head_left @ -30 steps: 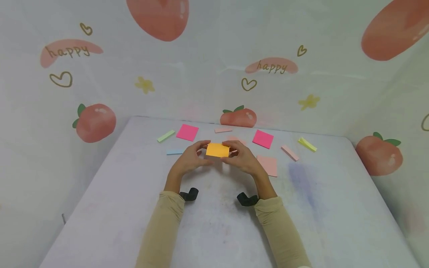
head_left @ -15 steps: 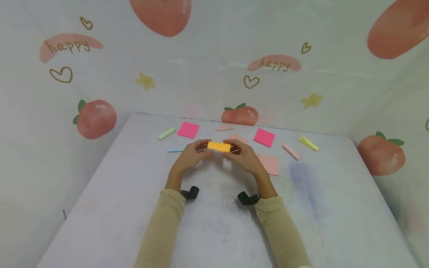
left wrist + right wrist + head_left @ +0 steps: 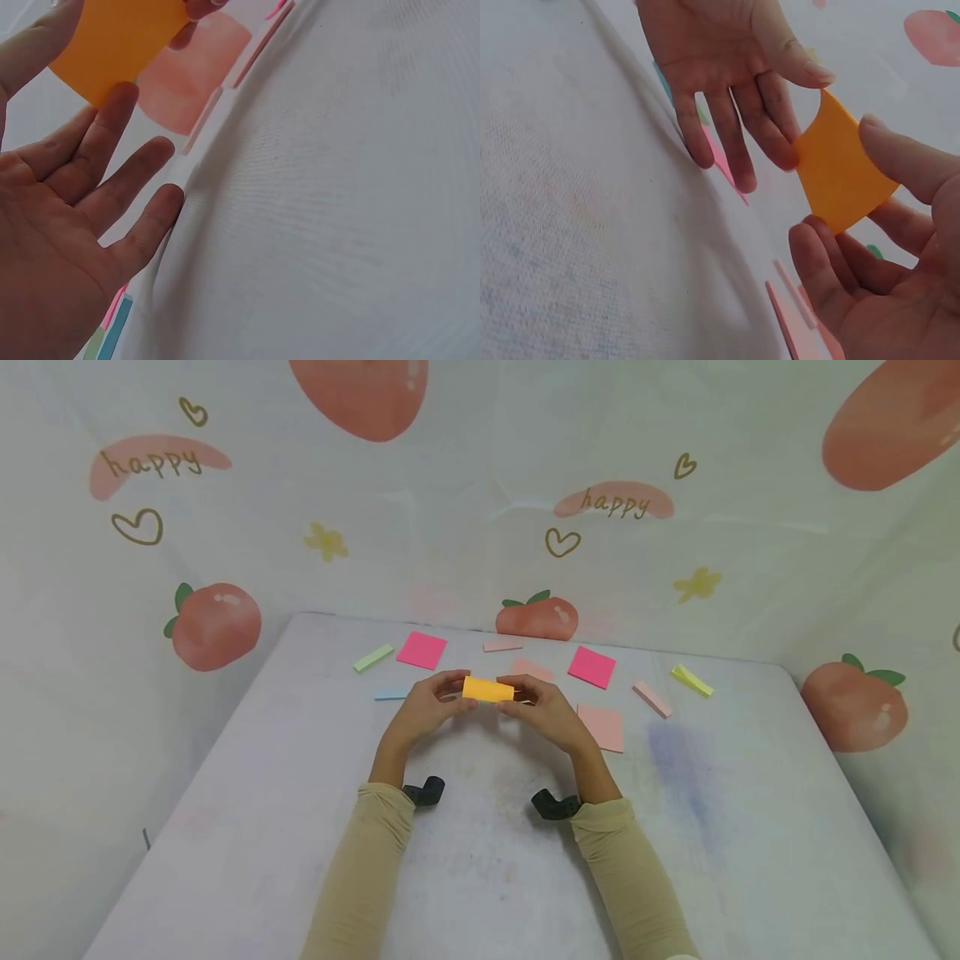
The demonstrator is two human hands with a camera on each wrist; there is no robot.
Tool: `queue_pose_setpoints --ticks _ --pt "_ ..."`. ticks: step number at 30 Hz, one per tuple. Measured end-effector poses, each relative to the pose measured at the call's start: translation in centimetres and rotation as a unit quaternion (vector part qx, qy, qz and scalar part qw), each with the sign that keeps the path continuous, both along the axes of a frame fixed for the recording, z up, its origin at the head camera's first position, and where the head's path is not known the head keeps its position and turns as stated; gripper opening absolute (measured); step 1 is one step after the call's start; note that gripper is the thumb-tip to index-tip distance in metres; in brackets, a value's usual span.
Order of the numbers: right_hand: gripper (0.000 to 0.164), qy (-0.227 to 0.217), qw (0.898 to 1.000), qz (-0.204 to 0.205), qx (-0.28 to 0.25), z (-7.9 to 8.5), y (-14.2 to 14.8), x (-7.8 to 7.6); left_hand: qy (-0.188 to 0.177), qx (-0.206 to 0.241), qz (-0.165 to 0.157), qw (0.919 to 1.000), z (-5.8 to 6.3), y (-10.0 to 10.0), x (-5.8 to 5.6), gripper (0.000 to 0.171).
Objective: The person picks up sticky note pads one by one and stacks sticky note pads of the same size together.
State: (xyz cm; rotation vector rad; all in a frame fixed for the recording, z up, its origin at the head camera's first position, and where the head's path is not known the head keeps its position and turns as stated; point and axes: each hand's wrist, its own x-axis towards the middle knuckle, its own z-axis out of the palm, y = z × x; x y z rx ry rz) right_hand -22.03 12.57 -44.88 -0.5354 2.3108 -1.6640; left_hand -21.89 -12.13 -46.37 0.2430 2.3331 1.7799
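Observation:
An orange sticky note (image 3: 488,690) is held up over the middle of the table, bowed into a curve. My left hand (image 3: 426,708) pinches its left edge between thumb and fingers, while the right hand (image 3: 549,710) pinches the opposite edge. In the left wrist view the note (image 3: 112,49) touches a fingertip, and the other fingers of that hand (image 3: 71,217) spread away from it. From the right wrist view, the note's curved face (image 3: 841,169) shows between the thumb and fingers of the right hand (image 3: 900,270).
Behind the hands lie pink square notes (image 3: 422,651) (image 3: 592,667), a pale pink square (image 3: 601,728) and narrow strips in green (image 3: 373,658), blue (image 3: 391,695), pink (image 3: 652,700) and yellow (image 3: 692,681). A printed cloth wall (image 3: 450,527) rises behind the white table (image 3: 480,877).
The orange note has gone from looking nearly flat to being bent and tilted, so its face looks lower in height. Both hands stay almost in place; the head view has shifted slightly.

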Motion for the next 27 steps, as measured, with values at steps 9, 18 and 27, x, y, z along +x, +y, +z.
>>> queue_pose_setpoints --ticks 9,18,27 --pt "0.038 -0.051 0.998 -0.007 -0.046 -0.1 -0.2 0.0 0.013 0.011 -0.014 0.9998 0.3 0.2 0.3 0.070" --pt "0.040 -0.062 0.994 -0.093 -0.010 0.1 -0.6 -0.1 0.006 0.007 -0.034 0.9994 0.0 0.5 0.3 0.068" --pt "0.046 -0.050 0.989 -0.141 0.001 0.1 -1.0 -0.1 -0.014 -0.003 -0.041 0.9991 0.1 0.4 0.4 0.072"
